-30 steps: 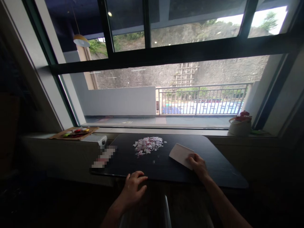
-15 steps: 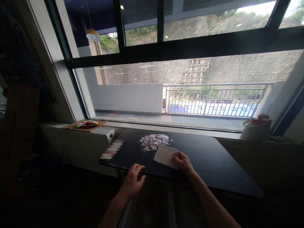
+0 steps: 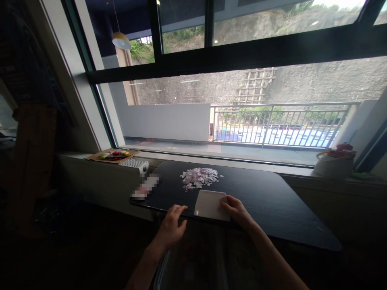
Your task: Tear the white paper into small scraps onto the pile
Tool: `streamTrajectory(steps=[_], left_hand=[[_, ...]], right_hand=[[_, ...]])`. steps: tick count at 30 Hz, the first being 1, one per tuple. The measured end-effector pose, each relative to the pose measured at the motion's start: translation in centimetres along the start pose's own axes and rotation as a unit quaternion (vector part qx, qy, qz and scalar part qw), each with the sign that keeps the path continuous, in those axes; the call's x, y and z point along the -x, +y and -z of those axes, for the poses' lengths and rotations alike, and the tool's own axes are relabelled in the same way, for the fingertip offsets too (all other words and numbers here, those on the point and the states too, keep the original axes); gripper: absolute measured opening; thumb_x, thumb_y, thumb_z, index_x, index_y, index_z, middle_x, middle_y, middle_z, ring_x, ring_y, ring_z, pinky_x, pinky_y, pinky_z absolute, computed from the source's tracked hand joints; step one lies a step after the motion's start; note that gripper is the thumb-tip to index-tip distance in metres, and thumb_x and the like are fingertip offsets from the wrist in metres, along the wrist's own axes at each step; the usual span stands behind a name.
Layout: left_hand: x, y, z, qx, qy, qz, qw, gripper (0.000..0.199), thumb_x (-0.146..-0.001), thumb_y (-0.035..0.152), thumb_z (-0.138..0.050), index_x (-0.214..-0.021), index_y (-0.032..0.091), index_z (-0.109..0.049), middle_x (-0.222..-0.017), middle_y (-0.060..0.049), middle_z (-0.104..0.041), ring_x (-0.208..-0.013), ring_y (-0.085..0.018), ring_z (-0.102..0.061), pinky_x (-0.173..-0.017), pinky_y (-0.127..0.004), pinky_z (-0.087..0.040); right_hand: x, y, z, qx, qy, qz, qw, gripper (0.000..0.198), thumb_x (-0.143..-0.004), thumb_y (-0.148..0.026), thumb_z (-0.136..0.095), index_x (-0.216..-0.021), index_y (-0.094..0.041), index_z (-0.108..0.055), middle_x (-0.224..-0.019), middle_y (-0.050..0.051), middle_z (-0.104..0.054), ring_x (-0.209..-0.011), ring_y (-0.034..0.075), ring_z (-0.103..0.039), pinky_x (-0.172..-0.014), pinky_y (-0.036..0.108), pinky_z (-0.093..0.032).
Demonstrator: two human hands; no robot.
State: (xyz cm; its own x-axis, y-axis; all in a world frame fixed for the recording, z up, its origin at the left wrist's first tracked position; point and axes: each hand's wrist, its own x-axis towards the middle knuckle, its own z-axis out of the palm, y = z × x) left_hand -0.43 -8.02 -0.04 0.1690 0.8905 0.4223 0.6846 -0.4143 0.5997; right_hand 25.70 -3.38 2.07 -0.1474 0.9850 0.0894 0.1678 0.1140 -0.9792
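Note:
My right hand (image 3: 237,210) grips the right side of a thin white rectangular piece with rounded corners (image 3: 210,204), thumb on top. The piece lies at or just over the near edge of a black table (image 3: 260,197); whether it touches the surface I cannot tell. Beyond it, a loose heap of small white and pinkish paper scraps (image 3: 200,177) covers part of the tabletop. To the left, my left hand (image 3: 173,226) hovers at the table's front edge with its fingers apart, holding nothing. Below both hands a clear plastic bin (image 3: 161,270) shows dimly.
A blurred-out flat item (image 3: 146,187) lies on the table's left end. Left of the table stands a white heater (image 3: 134,164), beside cardboard (image 3: 98,156) bearing colourful small things. A white pot-like container (image 3: 334,165) sits on the right sill. A large window closes off the back.
The white piece has turned and come nearer to the table's front edge, away from the scraps, with my right hand still on it. My left hand has barely moved.

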Motion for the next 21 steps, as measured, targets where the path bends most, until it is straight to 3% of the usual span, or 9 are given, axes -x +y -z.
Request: streamTrajectory(steps=[8,17,19,21], left_hand=[[0.0,0.0,0.1,0.004,0.006,-0.009,1.0,0.04,-0.071,0.013,-0.049,-0.109,0.019,-0.06,-0.102,-0.008,-0.062,-0.102,-0.022,-0.059,-0.093,-0.042,-0.049],[0.1,0.3,0.1,-0.004,0.008,-0.008,1.0,0.041,-0.071,0.012,-0.047,-0.108,0.02,-0.061,-0.102,-0.008,-0.064,-0.101,-0.021,-0.06,-0.093,-0.041,-0.049],[0.2,0.3,0.1,-0.007,0.011,-0.008,1.0,0.041,-0.072,0.013,-0.048,-0.11,0.02,-0.061,-0.105,-0.008,-0.064,-0.103,-0.021,-0.06,-0.094,-0.04,-0.049],[0.1,0.1,0.3,-0.012,0.018,-0.009,1.0,0.042,-0.074,0.016,-0.048,-0.113,0.02,-0.06,-0.11,-0.009,-0.063,-0.108,-0.022,-0.059,-0.096,-0.04,-0.048]], right_hand=[[1.0,-0.5,0.4,-0.036,-0.05,0.007,0.998,0.035,-0.064,-0.045,-0.072,-0.081,-0.015,-0.067,-0.079,0.005,-0.069,-0.076,0.022,-0.061,-0.067,0.032,-0.05],[1.3,0.2,0.5,-0.08,-0.043,0.008,0.996,0.046,-0.065,-0.052,-0.073,-0.092,-0.016,-0.071,-0.088,0.008,-0.073,-0.08,0.024,-0.065,-0.072,0.035,-0.052],[1.2,0.6,0.2,-0.086,-0.023,0.005,0.996,0.046,-0.061,-0.052,-0.075,-0.087,-0.015,-0.072,-0.084,0.008,-0.073,-0.076,0.024,-0.065,-0.068,0.035,-0.052],[0.7,1.3,0.1,-0.114,0.063,-0.002,0.992,0.047,-0.058,-0.054,-0.075,-0.085,-0.016,-0.071,-0.08,0.007,-0.073,-0.072,0.024,-0.065,-0.063,0.033,-0.052]])
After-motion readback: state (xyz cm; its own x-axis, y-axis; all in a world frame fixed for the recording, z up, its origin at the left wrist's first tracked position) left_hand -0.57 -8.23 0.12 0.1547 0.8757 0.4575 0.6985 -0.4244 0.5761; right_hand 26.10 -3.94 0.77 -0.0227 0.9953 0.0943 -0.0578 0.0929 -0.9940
